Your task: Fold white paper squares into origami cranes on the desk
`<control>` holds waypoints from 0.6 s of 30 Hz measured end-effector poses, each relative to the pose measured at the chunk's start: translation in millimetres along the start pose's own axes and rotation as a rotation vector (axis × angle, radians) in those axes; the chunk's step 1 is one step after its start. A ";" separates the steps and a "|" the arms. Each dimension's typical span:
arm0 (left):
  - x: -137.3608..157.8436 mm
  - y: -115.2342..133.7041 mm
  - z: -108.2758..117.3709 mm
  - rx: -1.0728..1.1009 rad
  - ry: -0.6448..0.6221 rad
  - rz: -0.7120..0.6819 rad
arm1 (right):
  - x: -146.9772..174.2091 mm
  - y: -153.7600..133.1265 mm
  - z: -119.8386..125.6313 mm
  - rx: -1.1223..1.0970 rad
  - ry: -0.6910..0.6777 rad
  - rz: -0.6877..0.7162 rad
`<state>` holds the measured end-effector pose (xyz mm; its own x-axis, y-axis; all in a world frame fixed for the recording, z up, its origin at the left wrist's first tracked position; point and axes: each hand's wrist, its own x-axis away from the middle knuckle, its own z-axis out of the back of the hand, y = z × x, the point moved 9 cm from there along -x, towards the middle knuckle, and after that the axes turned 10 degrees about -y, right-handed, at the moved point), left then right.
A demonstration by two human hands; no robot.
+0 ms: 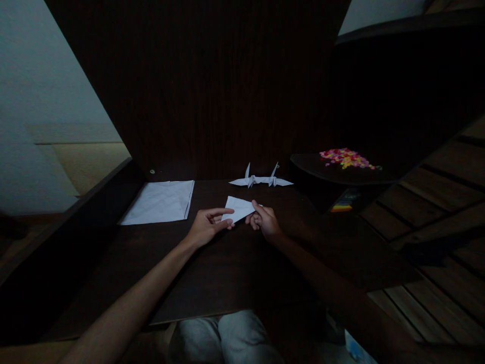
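Observation:
A white folded paper [241,208] is held just above the dark desk, between my two hands. My left hand [206,226] pinches its left edge, thumb on top and fingers at the edge and beneath. At the narrower right end, my right hand [265,221] grips the paper with the thumb on top and the other fingers curled below. Behind it on the desk stand folded white paper cranes [251,181], side by side near the back panel, with pointed tips sticking up and out. A stack of white paper sheets [161,201] lies to the left.
A dark desk [212,273] with a raised left side wall [76,227] and tall back panel [212,91] surrounds the work. On the right, a rounded shelf [314,167] bears a pile of small colourful pieces [348,158]. Something yellow and orange [341,208] sits beneath it.

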<state>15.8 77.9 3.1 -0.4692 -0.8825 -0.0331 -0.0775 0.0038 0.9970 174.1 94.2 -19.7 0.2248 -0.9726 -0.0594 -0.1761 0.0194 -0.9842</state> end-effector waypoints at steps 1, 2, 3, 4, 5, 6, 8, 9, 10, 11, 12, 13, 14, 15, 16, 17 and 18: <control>-0.1 0.8 0.7 0.006 0.006 -0.003 | -0.3 -0.4 0.2 -0.009 0.000 0.009; -0.3 1.3 1.2 0.011 0.010 -0.007 | -0.5 -0.8 0.1 -0.011 -0.004 0.014; -0.6 1.6 1.7 0.016 0.013 -0.011 | -0.7 -1.3 -0.4 -0.007 -0.011 0.016; -1.0 1.8 2.2 0.020 0.015 -0.016 | -0.8 -1.7 -0.8 -0.002 -0.018 0.013; -1.4 1.8 2.6 0.023 0.014 -0.022 | -0.8 -1.9 -0.6 0.001 -0.019 0.010; -1.9 1.7 2.8 0.026 0.011 -0.030 | -0.8 -2.3 0.1 0.000 -0.015 0.008; -3.0 1.2 3.0 0.037 0.002 -0.046 | -0.8 -3.2 2.8 -0.001 0.004 0.008; -3.5 1.1 3.3 0.042 0.000 -0.056 | -1.0 -3.7 4.5 -0.002 0.016 0.011; -3.9 1.2 3.7 0.043 0.002 -0.067 | -1.2 -4.0 5.8 -0.001 0.024 0.013; -4.1 1.1 4.3 0.040 0.008 -0.073 | -1.5 -4.0 6.5 0.000 0.027 0.012; -4.2 0.8 5.2 0.033 0.019 -0.075 | -1.8 -3.7 6.8 -0.001 0.027 0.009; -4.2 0.3 6.5 0.026 0.034 -0.072 | -2.1 -3.3 7.0 -0.004 0.027 0.004; -4.1 0.1 8.1 0.021 0.052 -0.070 | -2.3 -2.9 7.0 -0.009 0.024 -0.001; -3.9 0.4 10.0 0.020 0.071 -0.073 | -2.4 -2.8 6.9 -0.017 0.021 -0.005; -3.6 1.5 12.2 0.019 0.091 -0.082 | -2.4 -2.9 7.0 -0.029 0.018 -0.007; -3.2 3.5 14.8 0.014 0.112 -0.098 | -2.3 -3.4 7.1 -0.046 0.014 -0.007; -2.8 5.5 17.6 0.006 0.134 -0.113 | -2.2 -4.2 7.2 -0.065 0.008 -0.006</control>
<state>1.2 88.7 7.5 -0.3353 -0.9324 -0.1348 -0.1284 -0.0965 0.9870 181.2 97.9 -16.6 0.2187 -0.9744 -0.0524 -0.2368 -0.0009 -0.9716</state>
